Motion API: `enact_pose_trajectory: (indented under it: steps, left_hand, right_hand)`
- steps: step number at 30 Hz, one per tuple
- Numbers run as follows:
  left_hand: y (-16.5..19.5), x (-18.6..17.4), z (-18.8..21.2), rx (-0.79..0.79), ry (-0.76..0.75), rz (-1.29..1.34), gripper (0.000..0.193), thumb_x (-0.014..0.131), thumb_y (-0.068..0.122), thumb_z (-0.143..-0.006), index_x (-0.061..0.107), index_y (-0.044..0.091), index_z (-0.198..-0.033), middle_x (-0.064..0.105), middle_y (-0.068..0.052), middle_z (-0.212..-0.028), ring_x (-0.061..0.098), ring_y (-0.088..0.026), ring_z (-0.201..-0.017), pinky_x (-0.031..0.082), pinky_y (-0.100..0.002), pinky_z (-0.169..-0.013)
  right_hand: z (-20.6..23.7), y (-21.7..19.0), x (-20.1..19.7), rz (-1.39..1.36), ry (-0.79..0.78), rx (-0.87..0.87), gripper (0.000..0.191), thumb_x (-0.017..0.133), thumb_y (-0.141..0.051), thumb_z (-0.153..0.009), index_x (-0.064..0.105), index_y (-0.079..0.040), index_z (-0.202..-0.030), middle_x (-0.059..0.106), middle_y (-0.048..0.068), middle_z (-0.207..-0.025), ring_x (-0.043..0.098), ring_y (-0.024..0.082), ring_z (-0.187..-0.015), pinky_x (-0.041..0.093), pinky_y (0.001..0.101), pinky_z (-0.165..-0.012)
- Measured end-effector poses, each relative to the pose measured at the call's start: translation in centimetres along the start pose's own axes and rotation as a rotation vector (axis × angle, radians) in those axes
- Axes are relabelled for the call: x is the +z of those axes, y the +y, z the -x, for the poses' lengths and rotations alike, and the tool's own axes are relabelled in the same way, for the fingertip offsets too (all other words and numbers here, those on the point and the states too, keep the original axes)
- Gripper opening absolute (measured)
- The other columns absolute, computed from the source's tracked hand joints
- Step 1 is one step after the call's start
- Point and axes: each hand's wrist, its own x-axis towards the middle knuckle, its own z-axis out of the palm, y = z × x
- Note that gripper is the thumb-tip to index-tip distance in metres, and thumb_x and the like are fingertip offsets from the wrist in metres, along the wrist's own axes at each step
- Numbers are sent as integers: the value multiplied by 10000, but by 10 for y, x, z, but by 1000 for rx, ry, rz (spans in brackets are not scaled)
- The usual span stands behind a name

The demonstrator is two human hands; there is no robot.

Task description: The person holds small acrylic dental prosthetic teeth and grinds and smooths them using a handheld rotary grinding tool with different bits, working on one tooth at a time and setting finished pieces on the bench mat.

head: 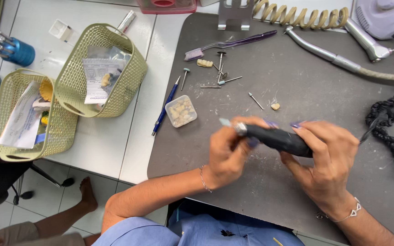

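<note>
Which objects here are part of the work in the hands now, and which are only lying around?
In use:
black handpiece, held in right hand
its tip, where left hand works

Lying about:
purple toothbrush
loose burs
blue pen
small clear box
green baskets

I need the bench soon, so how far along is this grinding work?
Done: one small tooth-like piece lies by the toothbrush, another on the grey mat. In hand: the right hand holds the black handpiece; the left hand is at its tip. Left: a clear box of more pieces, seemingly.
</note>
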Motion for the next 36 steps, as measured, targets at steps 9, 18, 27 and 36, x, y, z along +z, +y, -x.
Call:
enact_pose_trajectory:
  steps: [9, 18, 27, 36]
  left_hand:
    - [-4, 4, 16, -170, -388, 267, 356, 591, 170, -1115, 532, -19, -819, 606, -63, -886, 561, -175, -862, 473, -281, -902]
    - [-11, 1, 19, -520, -453, 547, 406, 601, 37, -1023, 541, -108, -648, 538, -125, -657, 489, -153, -694, 407, -267, -654]
    - [-14, -5, 18, -430, -554, 637, 388, 587, -5, -971, 482, -79, -605, 475, -117, -578, 492, -179, -660, 437, -312, -706]
    - [-10, -3, 14, -411, -601, 667, 358, 586, -17, -954, 469, -49, -617, 456, -115, -548, 462, -187, -601, 424, -331, -649]
  right_hand:
    - [33, -6, 12, -631, -505, 336, 225, 811, -116, -692, 654, -69, -846, 713, 73, -709, 727, 205, -599, 564, 341, -515]
    - [37, 2, 7, -1011, -1362, 863, 229, 819, -139, -860, 677, 19, -773, 629, -1, -654, 483, 65, -671, 487, 271, -593]
    - [36, 4, 16, -1269, -1499, 971, 292, 821, -83, -834, 651, 9, -1053, 637, 1, -845, 569, 87, -788, 491, 241, -705]
    - [48, 8, 20, -1233, -1570, 1041, 611, 805, -106, -783, 525, -95, -1326, 699, 23, -962, 644, 93, -883, 542, 245, -793]
